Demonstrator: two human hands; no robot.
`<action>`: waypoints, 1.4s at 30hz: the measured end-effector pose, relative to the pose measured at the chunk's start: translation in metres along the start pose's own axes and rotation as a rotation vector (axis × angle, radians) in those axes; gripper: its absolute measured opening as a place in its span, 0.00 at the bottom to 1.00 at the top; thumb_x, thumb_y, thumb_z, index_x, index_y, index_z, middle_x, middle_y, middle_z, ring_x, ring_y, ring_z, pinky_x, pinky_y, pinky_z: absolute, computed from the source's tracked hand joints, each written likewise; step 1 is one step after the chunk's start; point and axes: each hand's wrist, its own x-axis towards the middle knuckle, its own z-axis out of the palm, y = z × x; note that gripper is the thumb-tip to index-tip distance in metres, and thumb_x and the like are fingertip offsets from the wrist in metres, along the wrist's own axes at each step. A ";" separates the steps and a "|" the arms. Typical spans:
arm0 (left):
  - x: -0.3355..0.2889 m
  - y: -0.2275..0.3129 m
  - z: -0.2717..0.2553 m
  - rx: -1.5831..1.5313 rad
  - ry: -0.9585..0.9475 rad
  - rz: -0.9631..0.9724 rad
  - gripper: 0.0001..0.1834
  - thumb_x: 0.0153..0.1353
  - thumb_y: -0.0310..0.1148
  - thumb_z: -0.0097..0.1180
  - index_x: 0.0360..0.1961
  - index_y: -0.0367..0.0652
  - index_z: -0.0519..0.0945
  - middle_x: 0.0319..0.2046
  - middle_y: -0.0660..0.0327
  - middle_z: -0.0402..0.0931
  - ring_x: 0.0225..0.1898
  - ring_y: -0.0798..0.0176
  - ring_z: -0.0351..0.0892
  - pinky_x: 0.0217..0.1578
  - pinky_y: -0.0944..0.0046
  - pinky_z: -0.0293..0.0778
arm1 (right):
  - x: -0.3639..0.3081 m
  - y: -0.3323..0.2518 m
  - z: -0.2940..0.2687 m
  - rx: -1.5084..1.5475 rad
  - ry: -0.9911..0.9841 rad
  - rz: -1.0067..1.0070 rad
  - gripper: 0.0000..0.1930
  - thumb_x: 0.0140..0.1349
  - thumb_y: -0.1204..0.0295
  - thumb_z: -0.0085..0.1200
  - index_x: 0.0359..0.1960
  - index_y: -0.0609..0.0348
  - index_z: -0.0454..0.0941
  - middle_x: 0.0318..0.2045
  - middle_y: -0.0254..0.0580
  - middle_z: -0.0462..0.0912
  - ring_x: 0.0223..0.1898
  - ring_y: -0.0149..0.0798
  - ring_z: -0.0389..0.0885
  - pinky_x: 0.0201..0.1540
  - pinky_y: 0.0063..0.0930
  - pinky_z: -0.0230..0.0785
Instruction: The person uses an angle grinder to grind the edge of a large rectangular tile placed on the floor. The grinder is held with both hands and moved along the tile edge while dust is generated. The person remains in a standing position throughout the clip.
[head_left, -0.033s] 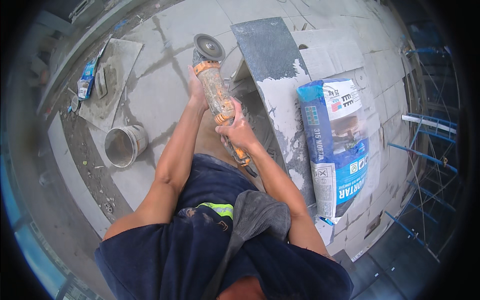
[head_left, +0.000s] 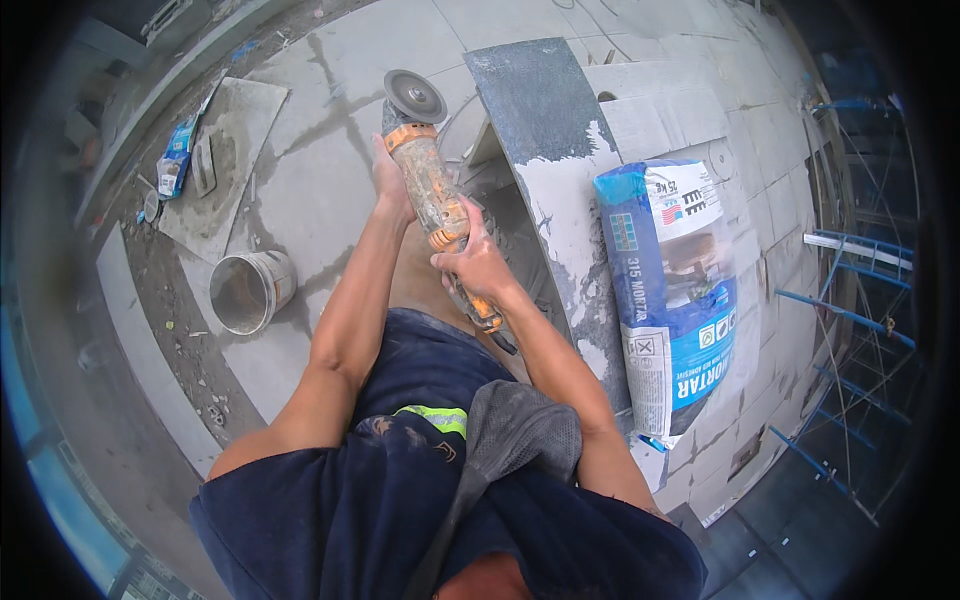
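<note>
A dusty orange and grey angle grinder (head_left: 432, 190) is held out in front of me, its round cutting disc (head_left: 415, 97) at the far end. My left hand (head_left: 391, 180) supports it from the left just behind the head, with most of its fingers hidden beneath the tool. Around the rear of the body my right hand (head_left: 476, 258) is closed, and the cord end points back toward my waist. To the right of the grinder lies a long dark grey slab (head_left: 535, 100), partly coated with whitish material; the disc is apart from it.
A blue and white mortar bag (head_left: 680, 290) lies on the right beside the slab. A dirty white bucket (head_left: 252, 290) stands at left, near a mortar-smeared board (head_left: 245, 120) and a smaller blue bag (head_left: 175, 160). Blue metal scaffolding (head_left: 850, 310) rises at the far right.
</note>
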 end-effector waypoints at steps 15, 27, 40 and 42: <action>-0.080 0.019 0.046 -0.162 -0.285 0.280 0.29 0.69 0.53 0.61 0.54 0.37 0.74 0.40 0.52 0.79 0.40 0.53 0.86 0.35 0.48 0.88 | -0.035 -0.031 -0.017 0.318 -0.351 -0.069 0.49 0.57 0.82 0.64 0.77 0.55 0.47 0.31 0.48 0.82 0.23 0.38 0.83 0.22 0.31 0.77; -0.077 -0.038 0.049 -0.106 -0.164 0.153 0.24 0.67 0.48 0.66 0.53 0.41 0.76 0.36 0.56 0.81 0.35 0.55 0.86 0.33 0.53 0.86 | -0.068 0.020 -0.032 -0.364 0.072 -0.348 0.49 0.56 0.84 0.61 0.77 0.55 0.44 0.43 0.50 0.80 0.24 0.38 0.82 0.24 0.32 0.77; -0.141 -0.064 -0.008 -0.145 -0.084 0.328 0.28 0.68 0.56 0.60 0.51 0.39 0.78 0.37 0.56 0.81 0.36 0.56 0.86 0.36 0.54 0.86 | -0.088 0.052 0.000 -0.366 -0.098 -0.181 0.50 0.52 0.84 0.65 0.75 0.58 0.47 0.39 0.46 0.80 0.27 0.35 0.83 0.27 0.31 0.78; -0.131 -0.051 -0.033 -0.332 -0.180 0.244 0.35 0.68 0.65 0.56 0.52 0.39 0.77 0.39 0.55 0.81 0.38 0.56 0.86 0.37 0.54 0.87 | -0.075 0.054 0.019 -0.469 -0.048 -0.188 0.49 0.52 0.82 0.64 0.74 0.58 0.48 0.40 0.48 0.81 0.27 0.35 0.83 0.28 0.32 0.78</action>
